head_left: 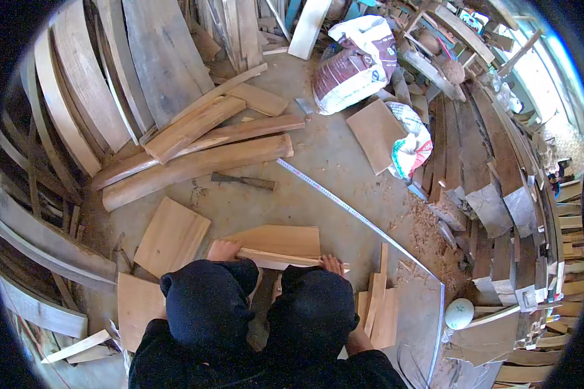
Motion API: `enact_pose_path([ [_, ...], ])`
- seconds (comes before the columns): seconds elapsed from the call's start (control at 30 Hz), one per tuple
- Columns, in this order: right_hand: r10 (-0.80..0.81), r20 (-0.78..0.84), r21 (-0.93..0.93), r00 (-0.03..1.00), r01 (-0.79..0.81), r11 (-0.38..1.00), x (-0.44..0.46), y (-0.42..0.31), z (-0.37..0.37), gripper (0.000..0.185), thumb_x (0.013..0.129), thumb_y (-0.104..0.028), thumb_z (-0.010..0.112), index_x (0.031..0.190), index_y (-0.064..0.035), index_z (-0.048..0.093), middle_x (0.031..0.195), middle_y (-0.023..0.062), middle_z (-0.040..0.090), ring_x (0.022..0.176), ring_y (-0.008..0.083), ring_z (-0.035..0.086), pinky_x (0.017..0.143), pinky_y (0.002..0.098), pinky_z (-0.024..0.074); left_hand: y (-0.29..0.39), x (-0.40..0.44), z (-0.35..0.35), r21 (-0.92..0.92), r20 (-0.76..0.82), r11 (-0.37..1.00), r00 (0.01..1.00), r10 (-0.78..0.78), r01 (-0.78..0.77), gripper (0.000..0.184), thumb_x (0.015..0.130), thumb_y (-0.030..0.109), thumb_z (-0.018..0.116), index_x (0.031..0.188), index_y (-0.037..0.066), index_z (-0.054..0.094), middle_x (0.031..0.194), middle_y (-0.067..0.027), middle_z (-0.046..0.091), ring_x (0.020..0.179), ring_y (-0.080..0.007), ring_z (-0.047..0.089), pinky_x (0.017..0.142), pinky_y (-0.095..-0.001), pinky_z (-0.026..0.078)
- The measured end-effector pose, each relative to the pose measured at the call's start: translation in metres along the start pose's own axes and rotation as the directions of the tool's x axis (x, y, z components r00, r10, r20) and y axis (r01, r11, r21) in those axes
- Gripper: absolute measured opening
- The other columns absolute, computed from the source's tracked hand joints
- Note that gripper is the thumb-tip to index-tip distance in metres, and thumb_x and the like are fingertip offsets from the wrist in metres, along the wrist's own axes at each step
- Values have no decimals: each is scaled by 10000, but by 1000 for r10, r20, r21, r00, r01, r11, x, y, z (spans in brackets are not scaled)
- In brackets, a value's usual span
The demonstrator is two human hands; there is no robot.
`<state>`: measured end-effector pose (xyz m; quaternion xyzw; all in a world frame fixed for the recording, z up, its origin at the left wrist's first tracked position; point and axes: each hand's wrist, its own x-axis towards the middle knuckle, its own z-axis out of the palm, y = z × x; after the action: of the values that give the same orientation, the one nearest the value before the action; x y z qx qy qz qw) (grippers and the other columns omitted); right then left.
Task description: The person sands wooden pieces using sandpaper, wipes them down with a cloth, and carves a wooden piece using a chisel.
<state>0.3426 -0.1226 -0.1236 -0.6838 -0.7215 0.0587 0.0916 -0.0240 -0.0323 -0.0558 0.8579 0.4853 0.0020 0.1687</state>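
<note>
In front of my knees a narrow wooden board [279, 260] stands with its long edge facing up. My left hand [224, 251] grips its left end. My right hand [333, 264] has its fingers curled over the right end; the thumb is hidden. Just behind that edge lies a wider flat board [282, 238] with a slanted left corner. Both lower arms are largely covered by my dark-clothed knees [308, 318].
A tape measure [357, 214] lies extended across the floor, bent at the right. Rough planks [201, 170], a chisel-like tool [243, 181] and a square board [172, 237] lie left. Sacks [360, 65] stand at the back. Stacked timber [483, 181] lines the right side.
</note>
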Motion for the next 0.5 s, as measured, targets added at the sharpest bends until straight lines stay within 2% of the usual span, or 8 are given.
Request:
enact_pose_path([
  [0.03,53,-34,-15,998,-53,998,-8,1,-12,483,853,-298,513,1304,-160,408,1314,92,425,1242,261,380,1012,467,279,0,-1,-1,-2,-11,1000,1000,3,-3,377,725,407,619,956,112,575,774,-130,642,773,-318,632,636,-446,492],
  [0.1,40,-42,-27,998,-41,999,-4,-14,-14,482,845,-291,523,1296,-157,418,1293,94,442,1226,267,394,999,468,291,1,0,-2,-2,-8,1000,1000,-3,3,374,727,411,616,957,118,577,761,-131,642,763,-318,633,633,-446,492],
  [0.2,-181,8,39,983,181,983,15,-62,7,481,832,-280,537,1284,-153,433,1261,98,467,1203,275,414,979,470,310,5,0,-9,6,30,1000,1000,-7,7,355,740,432,597,941,139,590,747,-131,643,751,-311,636,622,-438,491],
  [0.23,-280,-20,81,960,281,956,21,-89,4,480,828,-276,542,1280,-151,439,1251,99,475,1195,278,421,973,470,316,4,0,-12,16,54,1000,998,-15,14,348,747,441,588,933,148,596,743,-131,643,747,-307,637,618,-435,491],
  [0.33,-439,-176,149,881,465,873,28,-121,-14,479,815,-266,557,1267,-147,454,1219,102,500,1171,286,442,953,472,334,-3,-1,4,-5,28,998,998,-58,58,247,750,332,549,922,173,626,750,-111,650,739,-315,639,634,-446,504],
  [0.43,-272,164,-1,948,276,961,26,-66,17,505,825,-315,547,1290,-148,446,1318,111,437,1232,286,395,983,462,314,-5,-2,11,5,5,998,998,-58,58,263,753,360,557,920,168,624,749,-108,649,739,-306,639,621,-438,498],
  [0.5,-31,47,-4,998,31,1000,-2,-12,-2,511,861,-326,499,1337,-182,382,1379,82,366,1287,259,319,1034,459,233,-5,-2,12,18,-16,999,999,-41,41,275,755,378,562,918,165,622,748,-106,648,740,-300,640,611,-434,494],
])
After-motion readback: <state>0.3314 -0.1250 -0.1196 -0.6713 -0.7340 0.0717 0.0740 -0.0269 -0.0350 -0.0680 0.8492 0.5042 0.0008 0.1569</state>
